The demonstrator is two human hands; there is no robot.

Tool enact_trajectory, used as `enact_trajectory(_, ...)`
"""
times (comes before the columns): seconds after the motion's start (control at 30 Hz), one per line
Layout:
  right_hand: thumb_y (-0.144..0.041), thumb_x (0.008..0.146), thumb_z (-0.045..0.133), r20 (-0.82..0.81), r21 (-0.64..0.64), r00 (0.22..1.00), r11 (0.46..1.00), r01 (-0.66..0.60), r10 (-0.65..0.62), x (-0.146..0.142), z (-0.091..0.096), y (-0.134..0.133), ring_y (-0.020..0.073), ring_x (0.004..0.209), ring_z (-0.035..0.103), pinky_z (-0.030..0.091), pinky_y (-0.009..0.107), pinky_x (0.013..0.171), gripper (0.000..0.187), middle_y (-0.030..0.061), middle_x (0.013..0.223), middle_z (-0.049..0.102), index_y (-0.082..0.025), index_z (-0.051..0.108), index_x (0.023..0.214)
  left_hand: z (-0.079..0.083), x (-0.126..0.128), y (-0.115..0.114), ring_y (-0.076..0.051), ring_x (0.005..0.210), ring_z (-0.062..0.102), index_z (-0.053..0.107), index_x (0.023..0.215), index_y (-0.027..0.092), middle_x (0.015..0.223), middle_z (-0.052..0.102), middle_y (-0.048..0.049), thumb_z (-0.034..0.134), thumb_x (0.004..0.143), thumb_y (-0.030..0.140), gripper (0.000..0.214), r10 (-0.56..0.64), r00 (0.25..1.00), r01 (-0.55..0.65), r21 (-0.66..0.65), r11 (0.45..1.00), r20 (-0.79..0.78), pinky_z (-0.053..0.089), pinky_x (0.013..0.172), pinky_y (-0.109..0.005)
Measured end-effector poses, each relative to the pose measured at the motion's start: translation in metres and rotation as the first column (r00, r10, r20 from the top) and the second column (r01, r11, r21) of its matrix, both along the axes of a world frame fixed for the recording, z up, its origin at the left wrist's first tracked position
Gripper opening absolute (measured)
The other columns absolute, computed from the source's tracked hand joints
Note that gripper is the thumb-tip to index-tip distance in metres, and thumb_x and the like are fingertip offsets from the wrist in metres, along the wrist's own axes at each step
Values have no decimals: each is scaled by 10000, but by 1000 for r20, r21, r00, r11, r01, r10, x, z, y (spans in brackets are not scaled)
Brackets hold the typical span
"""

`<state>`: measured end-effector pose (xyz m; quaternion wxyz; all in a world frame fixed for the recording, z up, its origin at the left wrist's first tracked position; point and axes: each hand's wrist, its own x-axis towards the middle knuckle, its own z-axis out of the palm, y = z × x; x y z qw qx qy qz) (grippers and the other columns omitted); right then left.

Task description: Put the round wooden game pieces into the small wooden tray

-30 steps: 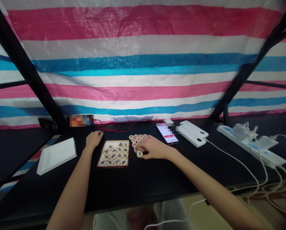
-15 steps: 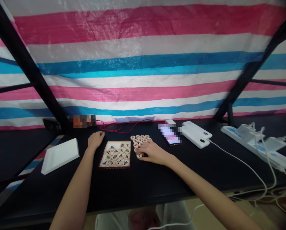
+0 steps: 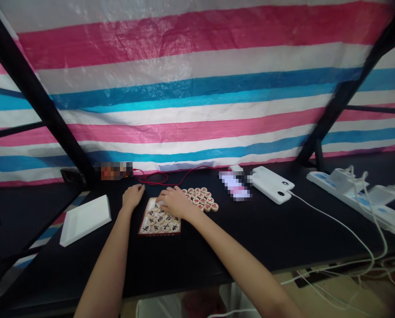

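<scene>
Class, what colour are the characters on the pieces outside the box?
Red, on those pieces; seen best in the head view.

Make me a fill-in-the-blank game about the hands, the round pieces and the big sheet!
1. The hand over the box is the person's ____ one.
2. Round pieces in the box show ____ characters.
3. Loose pieces beside it show ____ characters.
4. The back sheet has pink, blue and white ____.

Missing words: right; black; red; stripes.
</scene>
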<state>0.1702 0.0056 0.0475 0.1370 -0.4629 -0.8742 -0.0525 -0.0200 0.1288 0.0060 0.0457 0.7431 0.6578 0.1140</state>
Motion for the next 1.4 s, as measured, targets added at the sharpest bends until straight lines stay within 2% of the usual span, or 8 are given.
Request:
enact_trajectory(0.17, -230, 904, 429, 36, 17, 999, 1000, 11, -11, -3, -12, 0, 203, 907, 497, 319, 356, 775, 186, 48, 975, 617, -194, 583, 1001, 1, 1, 0, -281, 931, 615, 659, 979, 206, 988, 678, -120, 264, 860, 459, 484, 3, 1000, -3, -6, 1000, -1, 448, 745, -335)
enact_trajectory(0.43, -245, 901, 448, 75, 26, 997, 999, 33, -35, -14, -13, 0, 213, 931, 509, 325, 371, 790, 175, 65, 1000, 604, -185, 575, 1006, 1, 1, -1, -274, 925, 614, 661, 966, 206, 986, 678, -122, 250, 860, 456, 493, -5, 999, 6, 6, 1000, -36, 442, 731, -321)
enact_trajectory(0.7, -289, 843, 536, 82, -41, 983, 985, 165, -162, -30, -5, 3, 229, 908, 552, 358, 398, 808, 206, 80, 985, 631, -164, 609, 990, 0, 1, 1, -303, 941, 606, 652, 984, 209, 993, 671, -128, 247, 851, 458, 494, 6, 1000, -6, 11, 1000, -29, 440, 740, -353)
enact_trajectory(0.87, -296, 769, 610, 133, -108, 975, 975, 195, -180, -39, 6, 8, 235, 895, 571, 351, 409, 838, 192, 95, 941, 657, -148, 653, 884, 0, 1, 1, -296, 932, 609, 653, 985, 210, 998, 670, -124, 252, 848, 459, 491, 9, 1000, -9, 4, 1000, -17, 441, 735, -346)
enact_trajectory(0.97, -279, 774, 589, 68, -69, 981, 980, 185, -181, -29, 11, 4, 231, 890, 569, 370, 383, 801, 171, 82, 928, 660, -158, 656, 874, -1, 1, 2, -296, 930, 609, 655, 976, 208, 994, 671, -122, 255, 845, 465, 493, 13, 1000, -13, 2, 1000, -3, 439, 733, -344)
enact_trajectory(1.1, -175, 810, 505, -9, -85, 982, 979, 185, -187, -1, 12, -6, 200, 880, 564, 388, 313, 711, 205, 54, 961, 643, -190, 639, 964, -2, 1, 3, -301, 933, 607, 658, 978, 212, 990, 670, -124, 260, 844, 468, 492, 12, 1000, -12, -4, 1000, 5, 439, 736, -349)
enact_trajectory(1.2, -215, 826, 510, 30, -98, 991, 987, 129, -127, 12, 9, -14, 214, 915, 537, 380, 341, 750, 194, 54, 1011, 616, -207, 645, 965, -2, 0, 4, -306, 943, 603, 652, 1012, 212, 1013, 665, -129, 263, 845, 471, 497, 25, 1000, -25, 1, 1000, 3, 439, 744, -355)
enact_trajectory(1.4, -245, 884, 469, 19, -41, 998, 997, 66, -65, 12, 1, -24, 210, 946, 498, 338, 361, 802, 200, 62, 1025, 591, -212, 637, 989, -3, 0, 4, -302, 942, 606, 651, 1016, 207, 1006, 668, -128, 257, 852, 465, 498, 13, 1000, -13, -4, 1000, -4, 441, 740, -349)
